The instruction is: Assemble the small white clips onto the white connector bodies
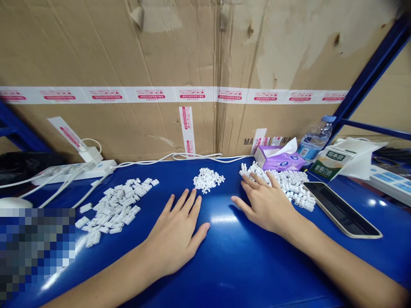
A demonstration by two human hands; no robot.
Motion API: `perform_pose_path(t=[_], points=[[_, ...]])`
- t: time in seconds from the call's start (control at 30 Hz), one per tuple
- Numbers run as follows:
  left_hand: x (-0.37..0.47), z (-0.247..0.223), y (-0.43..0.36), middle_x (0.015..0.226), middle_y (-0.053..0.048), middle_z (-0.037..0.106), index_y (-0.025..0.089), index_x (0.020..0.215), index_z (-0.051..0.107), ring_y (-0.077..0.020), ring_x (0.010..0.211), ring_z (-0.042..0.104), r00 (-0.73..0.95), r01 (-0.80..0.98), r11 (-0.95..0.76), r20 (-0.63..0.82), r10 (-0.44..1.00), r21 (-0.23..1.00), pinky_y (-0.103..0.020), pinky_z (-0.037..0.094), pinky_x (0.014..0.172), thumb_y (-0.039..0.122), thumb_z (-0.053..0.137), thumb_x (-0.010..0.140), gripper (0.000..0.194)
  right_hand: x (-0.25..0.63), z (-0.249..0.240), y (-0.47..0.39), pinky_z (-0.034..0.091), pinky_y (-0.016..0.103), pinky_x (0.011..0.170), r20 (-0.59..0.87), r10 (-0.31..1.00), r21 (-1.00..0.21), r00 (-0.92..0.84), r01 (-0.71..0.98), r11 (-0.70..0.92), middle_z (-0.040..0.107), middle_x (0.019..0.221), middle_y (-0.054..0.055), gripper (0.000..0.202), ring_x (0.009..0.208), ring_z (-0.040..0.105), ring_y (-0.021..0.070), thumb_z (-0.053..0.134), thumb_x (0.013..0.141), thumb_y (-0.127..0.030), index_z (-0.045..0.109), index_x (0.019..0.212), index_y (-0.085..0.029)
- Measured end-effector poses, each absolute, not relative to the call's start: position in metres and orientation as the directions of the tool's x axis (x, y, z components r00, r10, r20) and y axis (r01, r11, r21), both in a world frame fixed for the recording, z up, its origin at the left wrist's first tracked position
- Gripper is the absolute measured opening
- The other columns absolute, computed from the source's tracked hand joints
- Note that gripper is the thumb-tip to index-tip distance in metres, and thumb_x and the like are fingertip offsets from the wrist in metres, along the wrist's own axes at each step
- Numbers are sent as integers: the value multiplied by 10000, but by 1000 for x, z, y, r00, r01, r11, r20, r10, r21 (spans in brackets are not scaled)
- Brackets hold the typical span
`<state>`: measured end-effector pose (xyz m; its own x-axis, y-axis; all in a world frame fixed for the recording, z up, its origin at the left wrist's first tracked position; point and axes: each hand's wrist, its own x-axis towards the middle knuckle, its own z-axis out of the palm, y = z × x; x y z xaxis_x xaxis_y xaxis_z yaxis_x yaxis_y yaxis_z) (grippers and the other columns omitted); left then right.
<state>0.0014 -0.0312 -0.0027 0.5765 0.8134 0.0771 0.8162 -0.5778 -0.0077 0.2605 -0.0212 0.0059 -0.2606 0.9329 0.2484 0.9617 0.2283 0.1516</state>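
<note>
My left hand point(180, 231) lies palm down on the blue table point(224, 265), fingers spread and holding nothing. It is between a pile of flat white pieces point(122, 201) on the left and a small heap of tiny white pieces point(208, 179) beyond the fingertips. My right hand point(265, 199) is also palm down with spread fingers and empty. Its fingertips are at the near left edge of a pile of white ribbed pieces point(293, 182), partly hiding it.
A purple tissue pack point(279, 160), a water bottle point(316, 139) and a green-and-white carton point(332, 160) stand at the back right, with a phone point(342, 209) nearer. White cables point(154, 161) and a power strip point(73, 170) lie along the back left. Cardboard point(144, 55) rises behind.
</note>
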Motion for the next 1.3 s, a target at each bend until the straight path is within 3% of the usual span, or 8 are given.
perform_pose_path(t=[0.2,0.43,0.57,0.9,1.07,1.2,1.3], points=[[2,-5,-30,1615,-194,334,76,1534,455,-416,1506,293,581,811,-585,121,805,-5,-665,293,1184,529,346,1034,684,256,7,-22,143,670,1221,285,927,108,-243,969,221,427,1571,211,721,1492,328,410,291,1033,-591,607,1395,-53],[3,-4,-31,1609,-205,336,65,1531,457,-418,1500,307,583,812,-583,111,805,-32,-672,300,1177,514,345,1030,681,236,6,-38,148,572,1266,143,848,-134,-510,839,527,271,1648,146,748,1553,181,310,291,1046,-601,321,1583,-80],[3,-1,-32,1618,-201,309,62,1545,433,-409,1511,280,575,818,-573,74,815,-50,-666,288,1186,516,315,1033,694,231,3,-42,152,549,1271,82,841,-233,-534,810,538,209,1661,152,762,1557,150,306,337,1042,-594,270,1597,-77],[2,-3,-31,1598,-185,382,101,1522,480,-396,1491,348,580,814,-580,134,803,-45,-642,327,1175,531,353,1024,669,230,1,-41,125,546,1273,37,852,-250,-522,821,514,189,1663,151,771,1559,132,304,348,1037,-596,257,1598,-75],[-9,14,-14,1427,-117,633,179,1339,670,-340,1305,585,542,833,-554,194,818,11,-541,480,1063,482,364,1044,521,231,2,-41,132,538,1272,30,849,-243,-528,820,519,182,1664,149,765,1558,140,296,320,1043,-598,247,1602,-81],[-37,35,17,1264,-124,719,149,1228,732,-335,1123,664,413,911,-401,253,875,-99,-484,512,995,413,423,1008,462,232,3,-41,124,541,1272,23,848,-240,-529,820,519,181,1664,148,771,1557,136,302,312,1041,-609,253,1601,-82],[-65,44,41,1231,-122,733,165,1177,756,-360,1116,669,294,949,-264,177,939,-173,-476,534,925,390,439,969,440,232,3,-41,127,549,1270,27,846,-244,-532,818,521,181,1664,149,773,1557,134,305,313,1041,-609,248,1602,-81]])
